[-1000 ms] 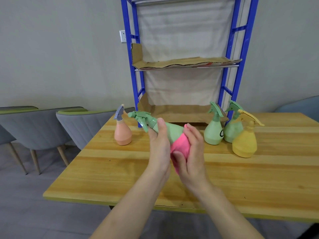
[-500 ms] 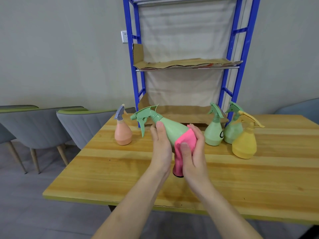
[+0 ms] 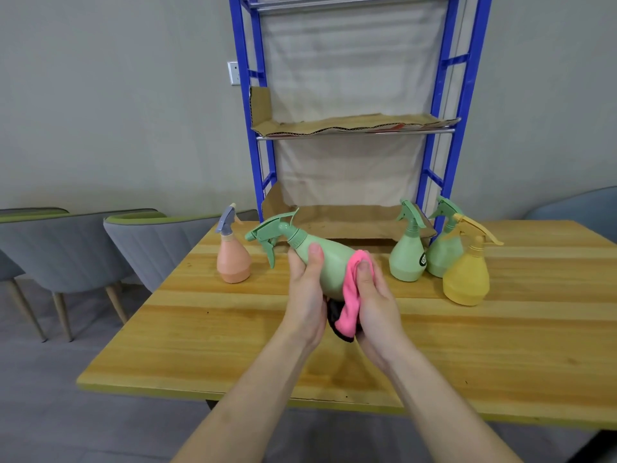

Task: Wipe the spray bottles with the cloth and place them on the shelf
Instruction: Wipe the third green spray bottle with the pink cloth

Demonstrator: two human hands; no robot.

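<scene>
My left hand (image 3: 307, 295) grips a light green spray bottle (image 3: 325, 264) above the table, tilted with its trigger head pointing up and left. My right hand (image 3: 375, 302) presses a pink cloth (image 3: 352, 295) against the bottle's lower right side. On the table stand a peach bottle (image 3: 233, 260) with a grey head at the left, and at the right two green bottles (image 3: 408, 253) (image 3: 444, 252) and a yellow one (image 3: 467, 275). The blue shelf (image 3: 442, 95) rises behind the table, its levels lined with cardboard (image 3: 350, 123).
The wooden table (image 3: 207, 335) spreads under my hands, its near edge at the bottom. Grey chairs (image 3: 66, 242) stand to the left and a bluish chair back (image 3: 581, 208) shows at far right. A wall socket (image 3: 233, 73) sits left of the shelf.
The bottle's trigger head has swung upward as I turned it. The pink cloth has slid along the bottle's lower right side and now hangs lower between my hands.
</scene>
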